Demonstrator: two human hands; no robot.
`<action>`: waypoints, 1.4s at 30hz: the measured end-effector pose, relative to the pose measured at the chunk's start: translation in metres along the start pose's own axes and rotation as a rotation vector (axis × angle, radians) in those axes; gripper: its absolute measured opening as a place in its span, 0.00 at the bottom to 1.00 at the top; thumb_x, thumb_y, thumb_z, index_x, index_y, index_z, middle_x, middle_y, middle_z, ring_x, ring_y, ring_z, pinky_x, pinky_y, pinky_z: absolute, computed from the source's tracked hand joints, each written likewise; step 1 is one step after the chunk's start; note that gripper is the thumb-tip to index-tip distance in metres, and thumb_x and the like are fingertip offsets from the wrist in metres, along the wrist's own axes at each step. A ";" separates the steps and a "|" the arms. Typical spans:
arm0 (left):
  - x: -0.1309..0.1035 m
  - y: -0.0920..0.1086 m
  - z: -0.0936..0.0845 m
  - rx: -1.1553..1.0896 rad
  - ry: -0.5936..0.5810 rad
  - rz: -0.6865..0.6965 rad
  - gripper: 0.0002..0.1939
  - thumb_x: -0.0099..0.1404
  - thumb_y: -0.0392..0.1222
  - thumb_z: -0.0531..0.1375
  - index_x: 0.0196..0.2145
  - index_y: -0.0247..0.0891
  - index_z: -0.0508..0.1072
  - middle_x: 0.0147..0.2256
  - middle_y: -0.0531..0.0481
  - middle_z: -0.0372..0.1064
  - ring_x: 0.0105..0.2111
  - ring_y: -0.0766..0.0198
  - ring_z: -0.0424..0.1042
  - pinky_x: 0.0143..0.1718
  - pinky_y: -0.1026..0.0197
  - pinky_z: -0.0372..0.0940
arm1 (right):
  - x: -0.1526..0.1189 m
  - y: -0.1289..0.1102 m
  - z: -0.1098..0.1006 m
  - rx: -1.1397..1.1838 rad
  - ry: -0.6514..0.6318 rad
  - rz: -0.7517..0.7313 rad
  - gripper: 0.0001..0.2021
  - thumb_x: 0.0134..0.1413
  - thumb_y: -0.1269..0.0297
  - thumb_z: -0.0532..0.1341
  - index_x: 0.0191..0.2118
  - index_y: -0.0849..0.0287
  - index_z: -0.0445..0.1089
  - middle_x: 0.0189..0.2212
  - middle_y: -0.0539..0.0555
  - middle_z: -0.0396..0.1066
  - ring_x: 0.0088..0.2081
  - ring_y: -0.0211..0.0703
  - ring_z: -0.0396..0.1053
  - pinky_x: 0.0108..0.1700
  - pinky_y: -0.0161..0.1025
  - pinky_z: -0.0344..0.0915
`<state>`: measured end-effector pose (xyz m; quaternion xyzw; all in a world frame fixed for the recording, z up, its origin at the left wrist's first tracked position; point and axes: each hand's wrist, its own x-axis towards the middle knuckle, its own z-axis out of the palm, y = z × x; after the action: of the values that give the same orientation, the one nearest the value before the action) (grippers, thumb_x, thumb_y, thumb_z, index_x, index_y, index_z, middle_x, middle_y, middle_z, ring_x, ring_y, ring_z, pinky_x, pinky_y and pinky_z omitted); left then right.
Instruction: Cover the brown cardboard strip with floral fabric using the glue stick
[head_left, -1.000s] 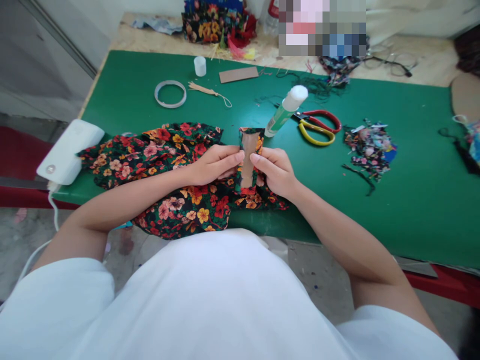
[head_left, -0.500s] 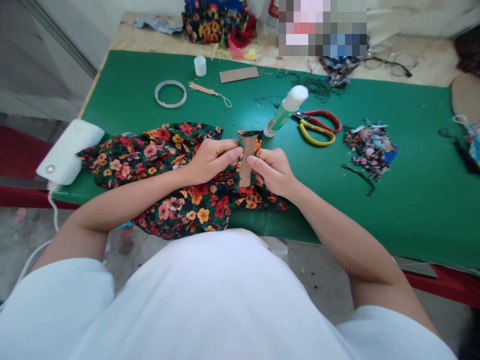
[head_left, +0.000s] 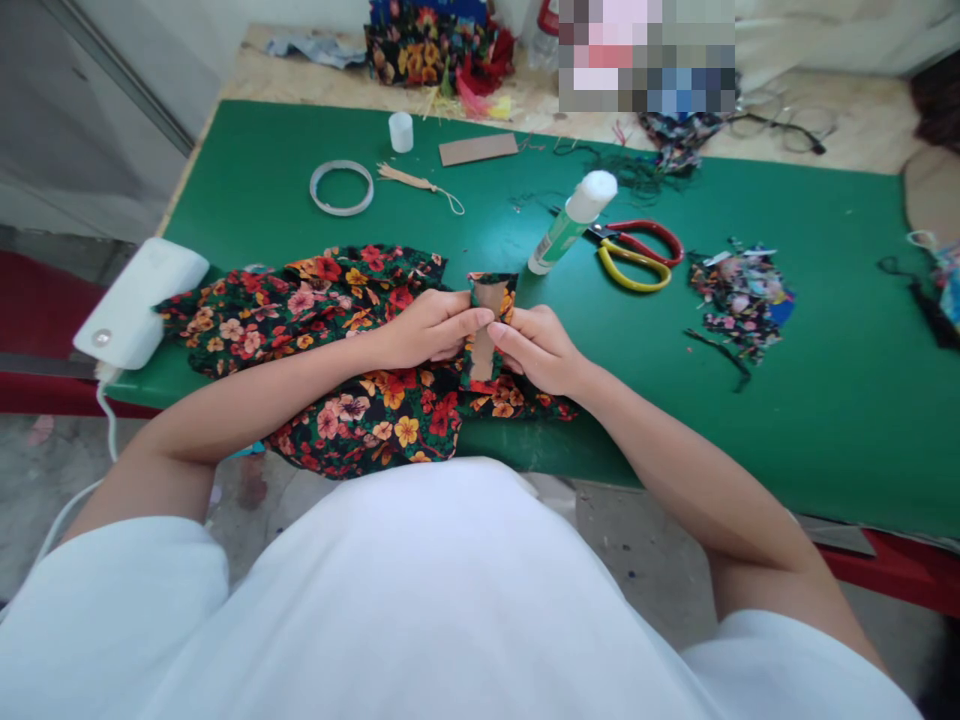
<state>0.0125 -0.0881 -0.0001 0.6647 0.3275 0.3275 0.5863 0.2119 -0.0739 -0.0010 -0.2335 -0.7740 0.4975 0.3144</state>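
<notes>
A small cardboard strip (head_left: 484,345) with floral fabric folded over its edges stands between my two hands, its bare brown face toward me. My left hand (head_left: 433,328) is closed on its left edge, thumb on the front. From the other side my right hand (head_left: 541,348) pinches the right edge, thumb pressing near the left thumb. Beneath and to the left, a larger piece of floral fabric (head_left: 330,320) lies crumpled on the green table mat (head_left: 630,400). A glue stick (head_left: 574,222) stands uncapped-looking just beyond my right hand, its white end up.
Scissors (head_left: 637,255) with red and yellow handles lie right of the glue stick. Beyond are a tape roll (head_left: 341,188), a white cap (head_left: 401,132), a tassel (head_left: 411,180) and a cardboard piece (head_left: 478,149). Fabric scraps (head_left: 739,290) lie right; a white device (head_left: 141,303) sits at the left edge.
The fabric-edged cardboard strip has shifted slightly left and toward me. Both hands have moved with it, and the thumbs are closer together on its face.
</notes>
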 end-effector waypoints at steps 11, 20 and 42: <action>0.002 0.004 0.003 0.550 0.335 0.308 0.33 0.73 0.73 0.47 0.23 0.43 0.55 0.17 0.57 0.51 0.18 0.68 0.54 0.24 0.60 0.47 | 0.004 0.004 0.005 -0.141 0.012 -0.022 0.29 0.71 0.33 0.48 0.28 0.53 0.55 0.14 0.43 0.57 0.17 0.31 0.56 0.23 0.34 0.50; -0.004 0.006 0.000 0.242 0.108 0.238 0.30 0.75 0.69 0.47 0.29 0.41 0.64 0.17 0.57 0.59 0.17 0.69 0.59 0.22 0.62 0.55 | 0.002 0.000 0.005 0.175 0.103 0.060 0.28 0.66 0.34 0.58 0.30 0.55 0.60 0.15 0.42 0.58 0.13 0.30 0.58 0.15 0.31 0.50; 0.000 0.006 0.002 -0.040 0.073 0.020 0.34 0.65 0.74 0.60 0.22 0.39 0.63 0.14 0.60 0.51 0.14 0.73 0.52 0.16 0.65 0.49 | 0.003 -0.003 0.007 0.267 0.137 0.141 0.29 0.60 0.32 0.64 0.29 0.57 0.64 0.16 0.43 0.62 0.13 0.29 0.60 0.14 0.30 0.54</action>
<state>0.0143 -0.0894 0.0058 0.6437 0.3354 0.3637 0.5838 0.2047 -0.0777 -0.0003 -0.2770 -0.6595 0.5996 0.3589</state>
